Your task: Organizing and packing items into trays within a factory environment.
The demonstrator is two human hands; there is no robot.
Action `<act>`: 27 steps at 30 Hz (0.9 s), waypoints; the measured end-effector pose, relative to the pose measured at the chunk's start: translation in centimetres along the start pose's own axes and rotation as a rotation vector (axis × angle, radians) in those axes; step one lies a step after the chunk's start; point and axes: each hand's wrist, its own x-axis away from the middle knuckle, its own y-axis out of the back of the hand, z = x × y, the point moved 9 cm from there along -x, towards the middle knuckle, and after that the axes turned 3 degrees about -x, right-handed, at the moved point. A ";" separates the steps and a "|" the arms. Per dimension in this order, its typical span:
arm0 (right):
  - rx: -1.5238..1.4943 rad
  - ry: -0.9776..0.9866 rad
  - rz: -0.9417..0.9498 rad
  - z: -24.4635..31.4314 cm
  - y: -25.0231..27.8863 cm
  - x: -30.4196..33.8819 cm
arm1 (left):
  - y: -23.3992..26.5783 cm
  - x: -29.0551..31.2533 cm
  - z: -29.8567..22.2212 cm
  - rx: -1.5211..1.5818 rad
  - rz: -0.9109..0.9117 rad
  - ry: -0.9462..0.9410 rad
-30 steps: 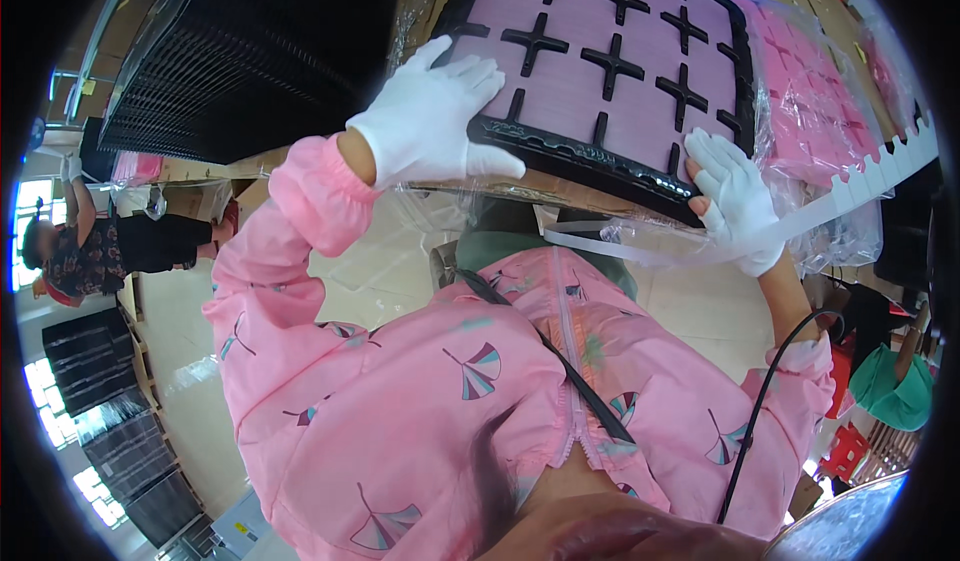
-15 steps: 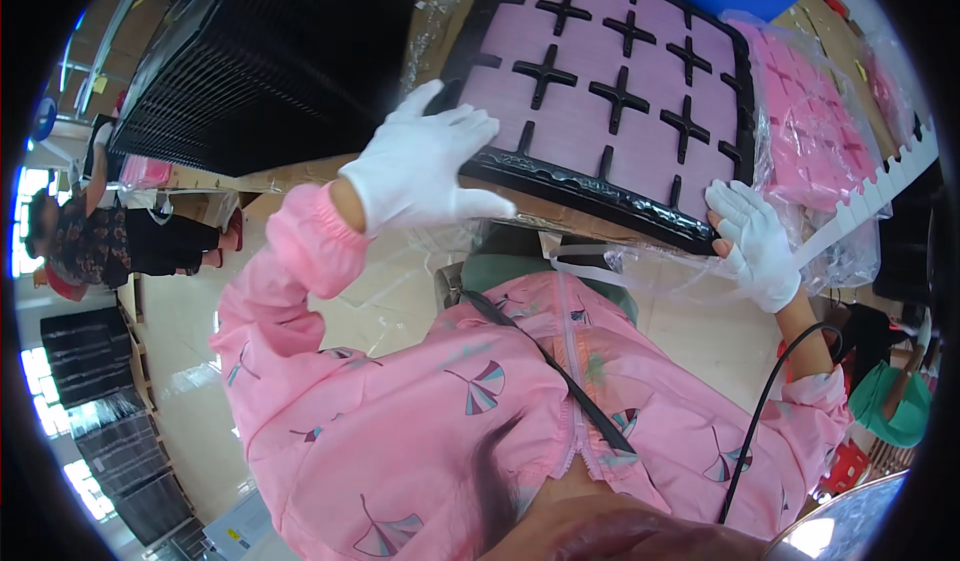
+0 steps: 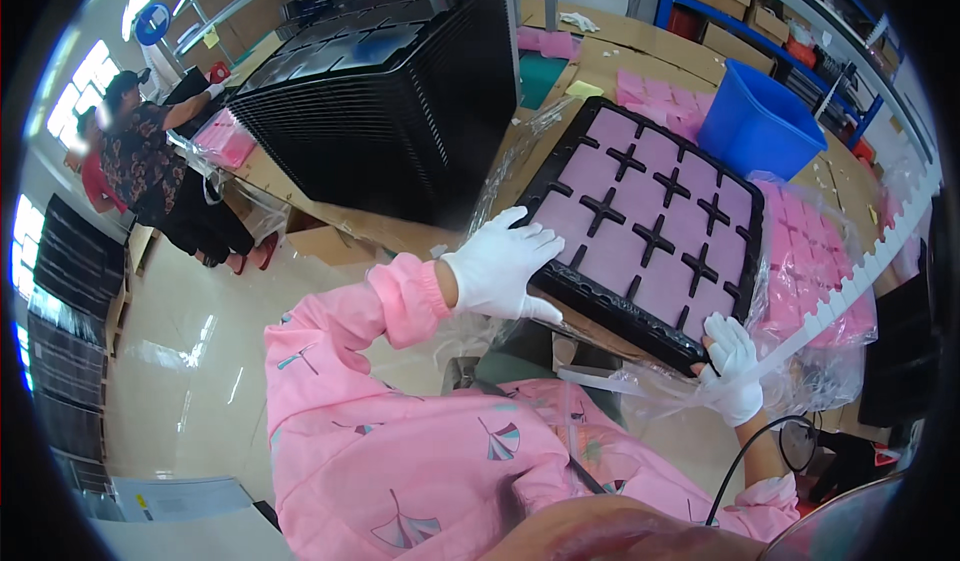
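A black plastic tray lies on the table before me, slightly turned, with black cross-shaped ribs standing up through its pink-purple lining. My left hand, in a white glove, is at the tray's left near edge; its fingers are spread and the thumb points away to the right, with nothing held. At the near right corner my right hand, also gloved in white, lays its outstretched fingers along the rim. A bare fingertip shows beside the corner there. The tray's underside is hidden.
A tall stack of black trays stands at left. Behind the tray is a blue bin; pink sheets in clear plastic lie at right. A white toothed strip crosses the right side. Two people stand far left.
My view has swung up and left, so the tray, both hands and the stack sit lower and further right or show more fully. Both hands remain at the tray's edges.
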 end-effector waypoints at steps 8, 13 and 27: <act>0.001 -0.053 -0.087 0.4 1.8 -0.4 | 0.5 -1.6 -4.4 0.029 -0.344 -0.106; 0.038 -0.052 -0.164 2.8 6.6 -2.0 | 2.1 -3.5 -5.1 0.006 -0.535 -0.084; 0.000 -0.090 -0.654 2.4 9.4 -0.3 | 21.7 4.4 5.6 0.315 -1.325 0.371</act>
